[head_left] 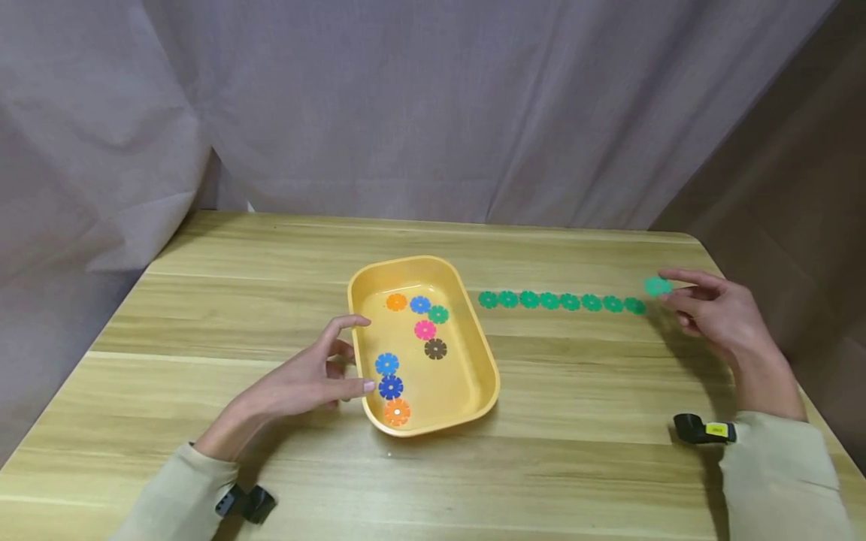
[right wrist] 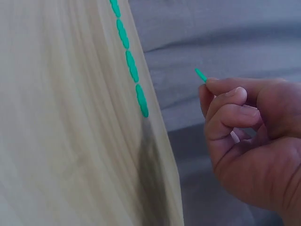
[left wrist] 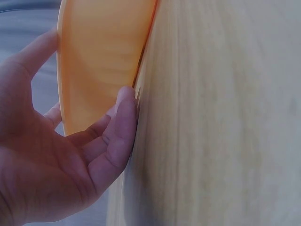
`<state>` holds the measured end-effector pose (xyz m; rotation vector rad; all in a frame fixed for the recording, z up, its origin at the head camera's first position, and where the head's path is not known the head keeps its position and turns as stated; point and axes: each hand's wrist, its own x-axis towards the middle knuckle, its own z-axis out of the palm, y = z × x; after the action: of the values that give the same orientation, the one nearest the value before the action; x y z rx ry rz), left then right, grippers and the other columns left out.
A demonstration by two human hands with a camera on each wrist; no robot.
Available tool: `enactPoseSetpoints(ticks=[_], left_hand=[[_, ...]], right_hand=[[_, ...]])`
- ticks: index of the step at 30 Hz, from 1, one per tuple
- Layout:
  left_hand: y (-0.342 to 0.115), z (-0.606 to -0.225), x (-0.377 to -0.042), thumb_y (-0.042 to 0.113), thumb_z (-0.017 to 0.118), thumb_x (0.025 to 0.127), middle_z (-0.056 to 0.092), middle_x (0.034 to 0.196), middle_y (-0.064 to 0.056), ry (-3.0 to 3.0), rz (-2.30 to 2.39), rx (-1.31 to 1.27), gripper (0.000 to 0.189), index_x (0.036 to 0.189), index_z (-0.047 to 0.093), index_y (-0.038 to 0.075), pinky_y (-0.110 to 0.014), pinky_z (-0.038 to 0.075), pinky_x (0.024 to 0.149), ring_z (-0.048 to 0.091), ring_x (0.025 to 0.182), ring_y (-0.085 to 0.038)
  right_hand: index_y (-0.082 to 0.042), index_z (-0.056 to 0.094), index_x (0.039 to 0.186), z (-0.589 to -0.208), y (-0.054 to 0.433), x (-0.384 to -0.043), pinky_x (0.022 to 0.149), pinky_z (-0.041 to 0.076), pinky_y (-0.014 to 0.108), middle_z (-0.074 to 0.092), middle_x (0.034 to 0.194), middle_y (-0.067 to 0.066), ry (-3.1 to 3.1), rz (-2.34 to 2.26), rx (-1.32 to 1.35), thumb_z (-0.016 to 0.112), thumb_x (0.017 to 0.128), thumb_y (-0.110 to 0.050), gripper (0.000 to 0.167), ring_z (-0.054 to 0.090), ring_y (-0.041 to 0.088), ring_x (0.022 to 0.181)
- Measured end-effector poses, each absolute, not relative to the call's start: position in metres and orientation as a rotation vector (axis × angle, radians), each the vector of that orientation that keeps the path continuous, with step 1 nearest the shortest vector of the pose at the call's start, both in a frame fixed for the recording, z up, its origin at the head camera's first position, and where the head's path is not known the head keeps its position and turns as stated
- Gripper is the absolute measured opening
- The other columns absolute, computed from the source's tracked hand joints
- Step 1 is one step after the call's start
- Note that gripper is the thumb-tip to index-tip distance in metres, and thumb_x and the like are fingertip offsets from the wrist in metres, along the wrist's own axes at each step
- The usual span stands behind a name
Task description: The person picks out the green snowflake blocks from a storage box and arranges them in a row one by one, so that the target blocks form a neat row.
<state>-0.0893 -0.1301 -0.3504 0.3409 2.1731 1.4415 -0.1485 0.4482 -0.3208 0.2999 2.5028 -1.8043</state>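
Observation:
My right hand pinches a green notched plastic disc between thumb and index finger. It is held above the table, just past the right end of a straight row of green discs. In the right wrist view the held disc shows edge-on at the fingertips, with the other fingers curled below. My left hand grips the left side of a yellow plastic tray. Its thumb and index finger reach over the rim, while the other fingers lie against the outer wall.
Inside the tray lie loose discs: orange, pink, brown, dark blue, and several others, one of them green. The wooden table ends at the back before a grey curtain.

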Motion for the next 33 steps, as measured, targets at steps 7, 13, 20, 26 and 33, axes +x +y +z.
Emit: enactPoseSetpoints(ticks=[7, 13, 20, 26, 33], left_hand=[[-0.13, -0.349, -0.089, 0.033, 0.085, 0.091, 0.05, 0.138, -0.027, 2.174, 1.435, 0.334, 0.092, 0.161, 0.025, 0.031, -0.041, 0.059, 0.068, 0.067, 0.089, -0.028], [-0.13, -0.348, -0.09, 0.034, 0.084, 0.091, 0.049, 0.139, -0.027, 2.179, 1.427, 0.327, 0.092, 0.161, 0.025, 0.031, -0.042, 0.059, 0.07, 0.068, 0.091, -0.028], [-0.13, -0.348, -0.089, 0.033, 0.084, 0.091, 0.05, 0.139, -0.027, 2.175, 1.43, 0.328, 0.091, 0.16, 0.025, 0.032, -0.042, 0.059, 0.07, 0.067, 0.092, -0.028], [-0.13, -0.348, -0.089, 0.033, 0.084, 0.092, 0.05, 0.139, -0.027, 2.177, 1.428, 0.323, 0.09, 0.16, 0.025, 0.033, -0.041, 0.059, 0.069, 0.068, 0.091, -0.028], [-0.13, -0.348, -0.089, 0.033, 0.084, 0.091, 0.05, 0.138, -0.027, 2.176, 1.424, 0.331, 0.091, 0.161, 0.025, 0.031, -0.041, 0.059, 0.069, 0.067, 0.09, -0.028]], right_hand=[[-0.042, 0.069, 0.111, -0.33, 0.457, -0.15, 0.051, 0.046, 0.023, 0.067, 0.076, -0.014, 2.611, -1.628, 0.363, 0.068, 0.102, -0.01, 0.033, 0.054, 0.008, 0.059], [-0.038, 0.067, 0.111, -0.338, 0.465, -0.153, 0.051, 0.046, 0.023, 0.067, 0.076, -0.014, 2.626, -1.583, 0.373, 0.068, 0.103, -0.014, 0.026, 0.055, 0.007, 0.06], [-0.042, 0.067, 0.107, -0.347, 0.472, -0.155, 0.051, 0.045, 0.024, 0.067, 0.077, -0.015, 2.624, -1.565, 0.369, 0.063, 0.104, -0.008, 0.034, 0.055, 0.007, 0.06], [-0.048, 0.068, 0.097, -0.35, 0.474, -0.155, 0.05, 0.046, 0.023, 0.067, 0.074, -0.014, 2.618, -1.554, 0.371, 0.063, 0.104, -0.007, 0.042, 0.055, 0.006, 0.059], [-0.048, 0.068, 0.096, -0.354, 0.475, -0.155, 0.049, 0.044, 0.022, 0.065, 0.072, -0.014, 2.621, -1.544, 0.355, 0.063, 0.103, -0.005, 0.044, 0.054, 0.005, 0.059]])
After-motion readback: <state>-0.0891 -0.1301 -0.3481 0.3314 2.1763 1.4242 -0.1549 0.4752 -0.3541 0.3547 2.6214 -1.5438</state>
